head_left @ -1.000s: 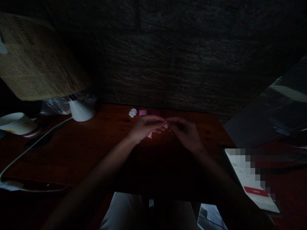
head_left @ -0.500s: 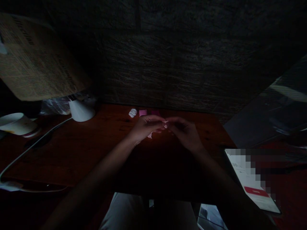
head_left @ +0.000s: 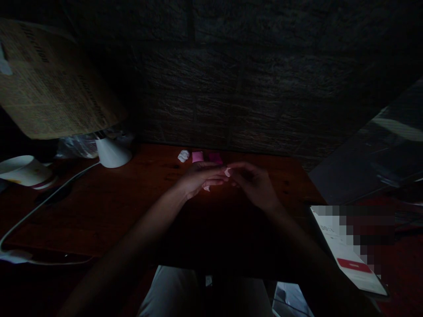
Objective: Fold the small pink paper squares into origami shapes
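A small pale pink piece (head_left: 228,172), which looks like soft clay, is held at the fingertips where my two hands meet above the wooden table. My left hand (head_left: 200,178) reaches in with fingers fairly straight, their tips against the piece. From the other side my right hand (head_left: 254,181) pinches it between thumb and index finger. Another pale pink scrap (head_left: 206,188) shows just below my left hand, partly covered by it. Beyond the hands lie a white crumpled lump (head_left: 183,155), a pink square block (head_left: 198,156) and a dark magenta block (head_left: 215,158).
A lamp with a newsprint shade and white base (head_left: 113,152) stands on the left of the table (head_left: 132,198), its white cable (head_left: 49,198) running forward. Beside it is a paper cup (head_left: 23,171). A lit tablet or phone (head_left: 350,251) lies at right. A dark brick wall (head_left: 231,88) rises behind.
My left fingers have straightened and flattened a little around the pink piece. My right hand stays nearly in place with its pinch.
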Available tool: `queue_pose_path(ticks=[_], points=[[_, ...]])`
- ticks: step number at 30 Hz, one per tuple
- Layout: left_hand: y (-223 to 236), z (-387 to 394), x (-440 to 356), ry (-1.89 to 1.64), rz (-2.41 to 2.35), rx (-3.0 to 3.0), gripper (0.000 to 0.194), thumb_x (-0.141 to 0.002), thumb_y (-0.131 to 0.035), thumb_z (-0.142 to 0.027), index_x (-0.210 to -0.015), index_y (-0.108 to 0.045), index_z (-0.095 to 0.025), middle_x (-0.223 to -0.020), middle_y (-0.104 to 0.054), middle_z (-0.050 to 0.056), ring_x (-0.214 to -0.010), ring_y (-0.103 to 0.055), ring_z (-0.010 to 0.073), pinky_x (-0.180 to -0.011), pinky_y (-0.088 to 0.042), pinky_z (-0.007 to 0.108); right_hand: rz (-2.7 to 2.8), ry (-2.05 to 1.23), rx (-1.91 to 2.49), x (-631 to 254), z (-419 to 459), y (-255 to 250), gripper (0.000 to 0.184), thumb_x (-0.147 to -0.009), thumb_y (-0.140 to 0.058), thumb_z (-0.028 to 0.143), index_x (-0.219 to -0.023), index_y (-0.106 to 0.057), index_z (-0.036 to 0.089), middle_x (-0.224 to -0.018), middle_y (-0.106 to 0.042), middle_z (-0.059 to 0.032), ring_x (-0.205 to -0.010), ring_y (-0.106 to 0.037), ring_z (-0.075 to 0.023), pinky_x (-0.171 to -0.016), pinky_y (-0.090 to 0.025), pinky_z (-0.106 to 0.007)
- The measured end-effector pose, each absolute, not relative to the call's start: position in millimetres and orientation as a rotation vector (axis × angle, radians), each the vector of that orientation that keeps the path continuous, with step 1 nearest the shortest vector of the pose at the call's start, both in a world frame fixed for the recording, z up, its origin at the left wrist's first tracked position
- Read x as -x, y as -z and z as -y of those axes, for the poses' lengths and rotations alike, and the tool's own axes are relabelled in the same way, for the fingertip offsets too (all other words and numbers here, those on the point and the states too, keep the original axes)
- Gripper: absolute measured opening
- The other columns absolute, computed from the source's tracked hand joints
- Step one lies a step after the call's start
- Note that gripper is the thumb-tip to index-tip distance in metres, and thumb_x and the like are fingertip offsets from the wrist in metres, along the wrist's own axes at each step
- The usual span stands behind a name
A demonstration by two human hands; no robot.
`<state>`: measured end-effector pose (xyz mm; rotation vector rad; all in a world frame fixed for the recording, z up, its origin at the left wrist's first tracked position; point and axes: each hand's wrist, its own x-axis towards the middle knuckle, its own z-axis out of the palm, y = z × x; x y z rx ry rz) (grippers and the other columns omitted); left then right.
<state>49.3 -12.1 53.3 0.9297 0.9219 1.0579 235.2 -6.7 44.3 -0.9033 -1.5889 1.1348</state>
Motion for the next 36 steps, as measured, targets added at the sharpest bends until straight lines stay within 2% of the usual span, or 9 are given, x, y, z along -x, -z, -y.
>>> queue_pose_path(ticks=[8,17,21,28,36], points=[[-53.7,12.0,-48.9,-1.116,-0.965,-0.966,0.033,-0.062,-0.095,-0.031,-0.087,-0.081,-0.013,-0.089,-0.081,0.01,-0.08,-0.075,0.0168,-0.079,-0.06,0.029,1.588,-1.117,0.943,-235.9,6.5,-43.8,0.036,-0.083,-0.075,0.051,-0.103,-0.077,0.022,-0.092,-0.079,-0.0049,-0.065,-0.07,-0.0151,-0.057,-0.057,-0.027],[-51.7,13.4,-52.2,-1.168,-1.008,-1.037,0.038,-0.056,-0.097,-0.031,-0.084,-0.08,-0.014,-0.085,-0.079,0.007,-0.079,-0.074,0.0169,-0.078,-0.06,0.03,1.523,-1.18,1.039,-236.9,4.4,-45.8,0.047,-0.073,-0.08,0.062,-0.093,-0.077,0.019,-0.084,-0.078,-0.0048,-0.064,-0.07,-0.0164,-0.058,-0.056,-0.028],[-51.7,12.6,-53.2,-1.179,-0.962,-1.025,0.038,-0.057,-0.098,-0.032,-0.084,-0.079,-0.013,-0.082,-0.078,0.005,-0.074,-0.073,0.0136,-0.078,-0.06,0.028,1.52,-1.207,1.035,-237.3,4.7,-45.9,0.041,-0.076,-0.079,0.055,-0.095,-0.077,0.019,-0.083,-0.078,-0.0047,-0.065,-0.07,-0.0162,-0.059,-0.055,-0.028],[-49.7,10.7,-53.7,-1.112,-0.969,-0.975,0.03,-0.075,-0.089,-0.038,-0.086,-0.076,-0.013,-0.082,-0.079,0.008,-0.073,-0.076,0.0166,-0.076,-0.062,0.029,1.54,-1.166,0.964,-236.9,4.2,-42.5,0.026,-0.079,-0.077,0.041,-0.096,-0.076,0.021,-0.077,-0.076,-0.0017,-0.064,-0.068,-0.0156,-0.06,-0.054,-0.028],[-49.6,12.2,-52.2,-1.102,-0.929,-0.976,0.035,-0.068,-0.093,-0.034,-0.092,-0.079,-0.013,-0.09,-0.081,0.009,-0.078,-0.077,0.0166,-0.081,-0.061,0.029,1.639,-1.068,0.924,-236.7,5.2,-40.9,0.021,-0.081,-0.075,0.036,-0.095,-0.076,0.021,-0.086,-0.078,-0.0032,-0.069,-0.067,-0.0157,-0.064,-0.054,-0.03]])
